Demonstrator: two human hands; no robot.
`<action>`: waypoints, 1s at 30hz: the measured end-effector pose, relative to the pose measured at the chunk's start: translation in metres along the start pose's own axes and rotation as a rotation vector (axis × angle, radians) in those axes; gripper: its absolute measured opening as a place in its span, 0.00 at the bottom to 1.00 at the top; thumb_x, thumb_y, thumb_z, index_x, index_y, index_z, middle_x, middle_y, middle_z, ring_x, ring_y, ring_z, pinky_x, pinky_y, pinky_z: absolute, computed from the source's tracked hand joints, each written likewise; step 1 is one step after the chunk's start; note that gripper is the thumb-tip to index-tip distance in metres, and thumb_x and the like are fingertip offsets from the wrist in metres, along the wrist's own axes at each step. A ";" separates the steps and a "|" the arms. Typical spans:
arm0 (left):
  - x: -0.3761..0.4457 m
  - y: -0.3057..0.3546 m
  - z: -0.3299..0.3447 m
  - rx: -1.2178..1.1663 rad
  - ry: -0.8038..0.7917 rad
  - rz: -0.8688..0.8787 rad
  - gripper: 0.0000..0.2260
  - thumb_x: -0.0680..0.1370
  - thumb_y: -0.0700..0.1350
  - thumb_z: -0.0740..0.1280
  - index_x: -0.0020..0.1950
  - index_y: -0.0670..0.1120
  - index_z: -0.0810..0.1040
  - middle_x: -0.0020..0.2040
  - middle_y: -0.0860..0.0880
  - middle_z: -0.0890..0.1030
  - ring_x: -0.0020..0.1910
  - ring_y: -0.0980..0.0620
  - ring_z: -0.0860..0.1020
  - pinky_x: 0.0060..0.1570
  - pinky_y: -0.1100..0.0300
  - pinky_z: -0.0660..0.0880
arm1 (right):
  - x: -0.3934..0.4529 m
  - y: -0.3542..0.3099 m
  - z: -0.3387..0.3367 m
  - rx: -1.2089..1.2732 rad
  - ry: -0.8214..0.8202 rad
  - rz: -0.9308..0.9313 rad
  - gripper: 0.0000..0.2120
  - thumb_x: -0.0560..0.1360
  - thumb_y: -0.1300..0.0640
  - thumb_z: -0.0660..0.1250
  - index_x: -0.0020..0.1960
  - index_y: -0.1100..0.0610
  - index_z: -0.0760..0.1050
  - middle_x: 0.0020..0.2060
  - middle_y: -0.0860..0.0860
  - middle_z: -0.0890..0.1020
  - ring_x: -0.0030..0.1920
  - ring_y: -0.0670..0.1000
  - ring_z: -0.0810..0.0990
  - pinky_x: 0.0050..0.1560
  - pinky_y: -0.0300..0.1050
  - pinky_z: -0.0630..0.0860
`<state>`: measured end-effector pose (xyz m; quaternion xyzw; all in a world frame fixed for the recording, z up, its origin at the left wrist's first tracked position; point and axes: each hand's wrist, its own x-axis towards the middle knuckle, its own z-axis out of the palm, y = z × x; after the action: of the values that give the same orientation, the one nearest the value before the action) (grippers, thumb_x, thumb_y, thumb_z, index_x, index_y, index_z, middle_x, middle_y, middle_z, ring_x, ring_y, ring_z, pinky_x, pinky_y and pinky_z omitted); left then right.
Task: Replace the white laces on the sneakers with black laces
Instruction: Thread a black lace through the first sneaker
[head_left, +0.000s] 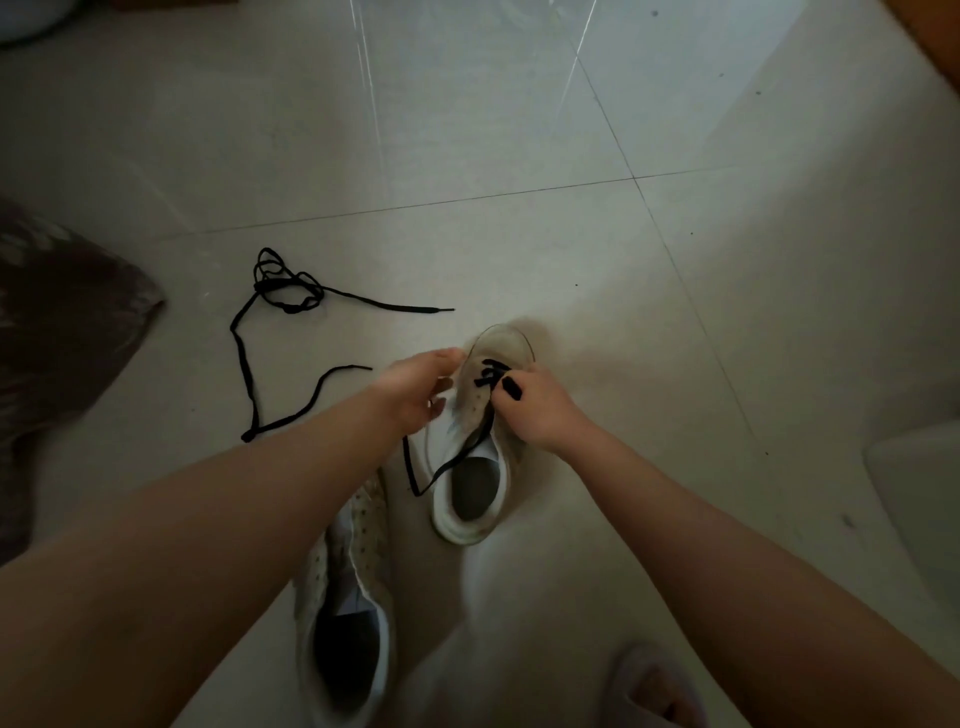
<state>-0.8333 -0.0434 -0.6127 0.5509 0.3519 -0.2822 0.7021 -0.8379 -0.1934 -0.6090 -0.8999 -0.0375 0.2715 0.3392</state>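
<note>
Two sneakers are on the tiled floor (519, 130). Two black laces are counted. The far sneaker (475, 462) stands toe away from the person, between both hands. The threaded lace (452, 462) crosses its lower eyelets, with one end trailing over the near left side. The left hand (415, 389) holds the sneaker's left side, fingers curled. The right hand (535, 410) pinches the lace at the eyelets. The near sneaker (345, 613) lies unlaced under the left forearm. The loose lace (244, 358) lies well left of both hands. No legible brand or writing.
</note>
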 end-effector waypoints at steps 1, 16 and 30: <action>0.000 0.003 -0.002 0.029 0.014 0.038 0.02 0.79 0.45 0.65 0.49 0.49 0.77 0.45 0.53 0.75 0.44 0.57 0.72 0.40 0.63 0.68 | -0.001 0.001 0.002 -0.010 0.023 0.013 0.20 0.78 0.60 0.59 0.28 0.57 0.61 0.30 0.51 0.67 0.42 0.51 0.65 0.37 0.46 0.57; -0.010 -0.013 0.013 1.352 0.250 0.811 0.11 0.80 0.48 0.60 0.54 0.46 0.79 0.51 0.47 0.77 0.46 0.49 0.76 0.40 0.59 0.70 | -0.007 0.007 0.009 0.271 0.132 0.086 0.06 0.75 0.60 0.67 0.47 0.58 0.83 0.36 0.50 0.80 0.34 0.42 0.74 0.29 0.26 0.67; -0.003 -0.023 0.000 1.168 0.223 0.833 0.09 0.78 0.48 0.64 0.54 0.47 0.81 0.50 0.49 0.78 0.43 0.50 0.77 0.41 0.58 0.74 | -0.007 0.003 0.006 0.300 0.110 0.127 0.07 0.76 0.60 0.66 0.48 0.59 0.82 0.39 0.54 0.82 0.40 0.52 0.79 0.41 0.42 0.76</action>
<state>-0.8537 -0.0485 -0.6236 0.9499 -0.0259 -0.0753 0.3024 -0.8475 -0.1936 -0.6113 -0.8534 0.0791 0.2452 0.4532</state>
